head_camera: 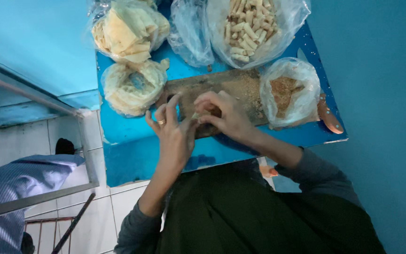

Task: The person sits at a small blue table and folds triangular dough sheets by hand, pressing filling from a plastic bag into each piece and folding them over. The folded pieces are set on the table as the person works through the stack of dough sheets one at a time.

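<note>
Over our dark lap, our left hand [172,127] and right hand [222,113] are pinching a small wrapper [196,115]; it looks soft, light, tearable, best held by the edges.

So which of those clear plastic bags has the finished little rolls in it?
The big open bag at the table's far edge, right of centre. It holds pale rolled sticks; the small bag beside the board holds brown crumbly filling, and the left bags hold flat wrappers.
</note>
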Available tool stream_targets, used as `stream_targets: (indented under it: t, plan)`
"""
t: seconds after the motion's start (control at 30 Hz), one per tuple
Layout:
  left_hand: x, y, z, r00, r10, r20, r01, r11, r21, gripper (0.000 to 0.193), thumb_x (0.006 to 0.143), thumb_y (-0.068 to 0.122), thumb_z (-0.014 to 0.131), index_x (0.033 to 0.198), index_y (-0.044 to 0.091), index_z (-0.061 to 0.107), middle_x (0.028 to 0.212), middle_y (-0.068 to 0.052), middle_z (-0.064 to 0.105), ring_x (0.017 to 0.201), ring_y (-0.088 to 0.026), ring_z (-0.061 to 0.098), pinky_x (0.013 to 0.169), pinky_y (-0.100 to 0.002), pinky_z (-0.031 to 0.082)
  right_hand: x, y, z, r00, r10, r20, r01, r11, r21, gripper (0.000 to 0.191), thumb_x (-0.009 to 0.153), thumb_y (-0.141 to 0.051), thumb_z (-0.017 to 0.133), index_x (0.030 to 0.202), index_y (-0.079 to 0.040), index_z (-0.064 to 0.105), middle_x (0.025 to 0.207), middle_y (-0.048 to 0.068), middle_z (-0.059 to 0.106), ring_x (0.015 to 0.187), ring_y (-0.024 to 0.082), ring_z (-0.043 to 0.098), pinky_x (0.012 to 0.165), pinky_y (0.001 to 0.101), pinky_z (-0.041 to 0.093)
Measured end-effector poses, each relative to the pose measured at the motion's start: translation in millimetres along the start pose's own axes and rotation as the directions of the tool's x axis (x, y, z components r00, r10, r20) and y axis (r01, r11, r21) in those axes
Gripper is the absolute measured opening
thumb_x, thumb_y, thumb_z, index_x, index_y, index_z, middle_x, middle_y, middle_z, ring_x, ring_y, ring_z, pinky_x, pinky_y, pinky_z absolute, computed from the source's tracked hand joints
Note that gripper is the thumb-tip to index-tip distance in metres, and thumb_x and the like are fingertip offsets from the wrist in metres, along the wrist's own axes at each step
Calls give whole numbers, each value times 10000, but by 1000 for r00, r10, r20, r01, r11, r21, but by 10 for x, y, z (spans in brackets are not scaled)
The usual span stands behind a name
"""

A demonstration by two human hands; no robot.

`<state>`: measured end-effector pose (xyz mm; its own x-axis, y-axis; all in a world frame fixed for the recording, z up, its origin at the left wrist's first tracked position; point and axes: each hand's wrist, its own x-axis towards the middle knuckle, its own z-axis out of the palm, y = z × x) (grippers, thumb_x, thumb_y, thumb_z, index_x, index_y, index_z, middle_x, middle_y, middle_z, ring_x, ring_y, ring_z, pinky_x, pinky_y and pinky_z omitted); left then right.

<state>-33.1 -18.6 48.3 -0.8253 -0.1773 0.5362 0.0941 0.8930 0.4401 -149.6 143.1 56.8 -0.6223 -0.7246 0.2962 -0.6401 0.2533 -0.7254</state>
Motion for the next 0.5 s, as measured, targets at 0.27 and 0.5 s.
stream_targets:
  t: [0.27, 0.5]
  plan:
    - [18, 16, 19, 1000, -4, -21, 4, 1000, -13, 210, 866, 144, 740, 1060, 68, 757, 1487, -179, 457, 1321, -392, 417, 1136, -722, 171, -181, -19, 127, 966, -209, -150, 169, 955, -245, 367, 915, -91, 759, 1247, -37, 611, 1046, 109, 735, 964, 295, 734, 803, 392, 580]
    - [41, -13, 90, 999, 44, 7, -44, 997, 64, 115, 858, 125, 726, 962, 76, 730, 1451, -194, 493, 1319, -379, 439, 1132, -721, 193, 0, -29, -25, 1000, 3, -20, 1, 987, 161, 331, 915, -69, 717, 1214, -58, 575, 1030, 120, 732, 976, 276, 756, 859, 357, 588]
